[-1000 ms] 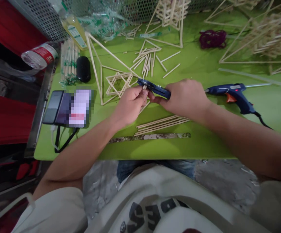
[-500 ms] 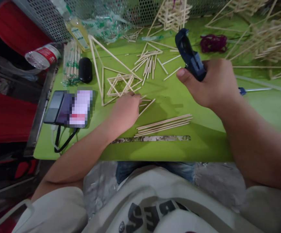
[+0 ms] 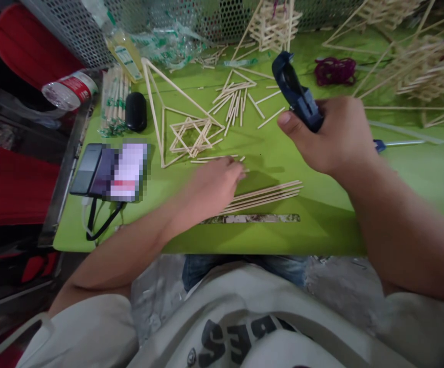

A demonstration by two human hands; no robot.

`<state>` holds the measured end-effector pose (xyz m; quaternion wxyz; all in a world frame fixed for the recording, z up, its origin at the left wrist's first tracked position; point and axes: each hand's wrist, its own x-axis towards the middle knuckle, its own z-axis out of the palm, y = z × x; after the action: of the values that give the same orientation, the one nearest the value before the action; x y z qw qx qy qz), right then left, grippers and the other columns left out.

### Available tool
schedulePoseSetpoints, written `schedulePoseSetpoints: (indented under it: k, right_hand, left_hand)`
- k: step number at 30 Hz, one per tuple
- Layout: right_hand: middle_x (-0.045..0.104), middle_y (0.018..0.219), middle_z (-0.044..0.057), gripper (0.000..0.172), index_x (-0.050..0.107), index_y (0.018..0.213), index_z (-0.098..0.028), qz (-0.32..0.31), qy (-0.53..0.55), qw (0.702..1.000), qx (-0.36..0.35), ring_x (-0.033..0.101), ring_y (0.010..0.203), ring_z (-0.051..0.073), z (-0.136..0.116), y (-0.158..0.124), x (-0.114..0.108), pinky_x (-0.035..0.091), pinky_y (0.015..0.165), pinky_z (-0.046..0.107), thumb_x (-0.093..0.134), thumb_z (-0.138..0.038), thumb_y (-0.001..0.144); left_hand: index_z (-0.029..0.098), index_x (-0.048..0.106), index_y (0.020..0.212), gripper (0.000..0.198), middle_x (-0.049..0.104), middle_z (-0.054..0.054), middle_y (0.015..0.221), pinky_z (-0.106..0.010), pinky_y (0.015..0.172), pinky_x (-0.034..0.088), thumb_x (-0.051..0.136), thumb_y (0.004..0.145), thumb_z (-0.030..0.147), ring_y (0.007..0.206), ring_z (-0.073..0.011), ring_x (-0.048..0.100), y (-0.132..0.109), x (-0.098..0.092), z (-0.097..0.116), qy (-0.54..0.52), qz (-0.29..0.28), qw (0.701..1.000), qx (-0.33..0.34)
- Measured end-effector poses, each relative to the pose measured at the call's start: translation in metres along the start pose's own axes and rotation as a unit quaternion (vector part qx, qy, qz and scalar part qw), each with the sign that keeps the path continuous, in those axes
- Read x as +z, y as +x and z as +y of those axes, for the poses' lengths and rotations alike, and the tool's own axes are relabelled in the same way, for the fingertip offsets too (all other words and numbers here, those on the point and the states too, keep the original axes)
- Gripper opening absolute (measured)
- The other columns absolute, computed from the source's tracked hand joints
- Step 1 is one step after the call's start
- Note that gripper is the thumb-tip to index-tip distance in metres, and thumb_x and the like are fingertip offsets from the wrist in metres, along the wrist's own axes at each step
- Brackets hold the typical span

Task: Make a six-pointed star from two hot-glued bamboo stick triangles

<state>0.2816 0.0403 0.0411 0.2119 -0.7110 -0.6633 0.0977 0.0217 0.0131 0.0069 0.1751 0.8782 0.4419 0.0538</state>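
Note:
My right hand (image 3: 339, 133) is wrapped round a dark blue hand tool (image 3: 298, 92) with a curved, hooked head; it is held above the table, and its exact kind is unclear. My left hand (image 3: 216, 186) is low over the table with blurred, bent fingers. Just beyond its fingertips, the end of a thin wooden stick (image 3: 242, 159) shows; whether the fingers hold it is hidden. More short sticks (image 3: 214, 159) lie beyond this hand. On its right is a row of long wooden sticks (image 3: 267, 195), partly under the hand, and nearer me a worn flat strip (image 3: 260, 218).
A stick frame (image 3: 155, 112) stands left of a star-shaped stick piece (image 3: 191, 135). Loose sticks (image 3: 237, 105), purple string (image 3: 334, 70) and stick structures (image 3: 428, 66) lie farther back. A phone (image 3: 130, 171), black case (image 3: 135, 111) and bottle (image 3: 127, 56) are left; a screwdriver-like tool (image 3: 401, 143) is right.
My left hand has moved right and slightly towards me, covering the left ends of the long sticks and uncovering short sticks by the star piece. My right hand keeps the blue tool nearly still.

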Motion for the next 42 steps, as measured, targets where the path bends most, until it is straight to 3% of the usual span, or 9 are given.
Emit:
schedulePoseSetpoints:
  k: [3,7,17,23,26,32,36,42]
  right_hand:
    - [0.03,0.059,-0.002,0.067,0.039,0.068,-0.028,-0.007,-0.002,1.0,-0.003,0.031,0.061,0.015,-0.005,-0.002,-0.002,0.022,0.064,0.04,0.076,-0.071,0.103]
    - [0.032,0.06,-0.002,0.064,0.042,0.068,-0.027,-0.013,-0.002,1.0,-0.001,0.029,0.064,0.016,-0.011,-0.005,-0.004,0.023,0.065,0.041,0.077,-0.068,0.103]
    - [0.048,0.064,0.004,0.054,0.059,0.077,-0.028,-0.048,-0.049,0.998,-0.014,0.043,0.068,0.023,-0.013,-0.007,-0.002,0.032,0.067,0.041,0.063,-0.071,0.11]
    - [0.051,0.064,0.006,0.053,0.064,0.081,-0.028,-0.04,-0.042,0.998,-0.013,0.048,0.071,0.025,-0.01,-0.006,-0.004,0.034,0.068,0.042,0.06,-0.073,0.11]
    - [0.048,0.064,0.004,0.054,0.06,0.079,-0.028,-0.033,-0.036,0.999,0.009,0.046,0.069,0.023,-0.007,-0.004,-0.004,0.032,0.067,0.042,0.063,-0.072,0.111]
    - [0.034,0.061,-0.001,0.064,0.044,0.071,-0.028,-0.018,-0.013,1.0,0.012,0.033,0.062,0.016,0.0,0.001,0.001,0.027,0.064,0.04,0.072,-0.071,0.109]
    - [0.028,0.06,-0.002,0.069,0.039,0.069,-0.028,-0.019,0.015,1.0,-0.004,0.032,0.059,0.017,0.003,0.003,0.006,0.027,0.064,0.041,0.075,-0.074,0.107]
    - [0.035,0.054,-0.002,0.067,0.043,0.066,-0.029,-0.028,0.002,1.0,0.015,0.038,0.056,0.017,0.001,0.006,0.007,0.026,0.061,0.041,0.078,-0.07,0.104]
  left_hand:
    - [0.014,0.086,0.129,0.028,0.083,-0.017,0.126,-0.044,0.098,0.066,0.069,0.119,0.034,0.113,-0.0322,0.083,0.0,0.005,0.015,0.001,-0.072,0.997,0.035]
    - [0.017,0.085,0.119,0.019,0.082,-0.013,0.117,-0.04,0.092,0.064,0.067,0.117,0.025,0.108,-0.0304,0.084,-0.001,0.008,0.027,0.003,-0.123,0.992,0.038]
    - [0.011,0.08,0.12,0.023,0.084,-0.017,0.115,-0.042,0.094,0.064,0.059,0.117,0.02,0.111,-0.0337,0.085,-0.002,0.008,0.04,0.032,-0.151,0.987,0.051]
    - [0.011,0.079,0.121,0.029,0.085,-0.017,0.114,-0.04,0.091,0.061,0.053,0.122,0.024,0.108,-0.0315,0.085,-0.003,0.006,0.027,0.002,-0.151,0.987,0.057]
    - [0.013,0.077,0.125,0.03,0.087,-0.014,0.117,-0.04,0.088,0.058,0.051,0.125,0.028,0.106,-0.0306,0.084,-0.004,0.005,0.017,-0.025,-0.136,0.989,0.048]
    - [0.017,0.081,0.125,0.027,0.087,-0.012,0.12,-0.038,0.086,0.058,0.081,0.113,0.041,0.109,-0.032,0.085,0.0,0.003,0.022,-0.029,-0.153,0.987,0.031]
    - [0.017,0.083,0.121,0.02,0.087,-0.012,0.121,-0.04,0.091,0.061,0.069,0.118,0.031,0.112,-0.0323,0.086,0.002,0.003,0.031,-0.017,-0.162,0.986,0.019]
    - [0.012,0.083,0.124,0.027,0.086,-0.017,0.122,-0.043,0.091,0.062,0.06,0.12,0.026,0.113,-0.0356,0.085,0.002,0.003,0.03,0.01,-0.165,0.986,0.033]
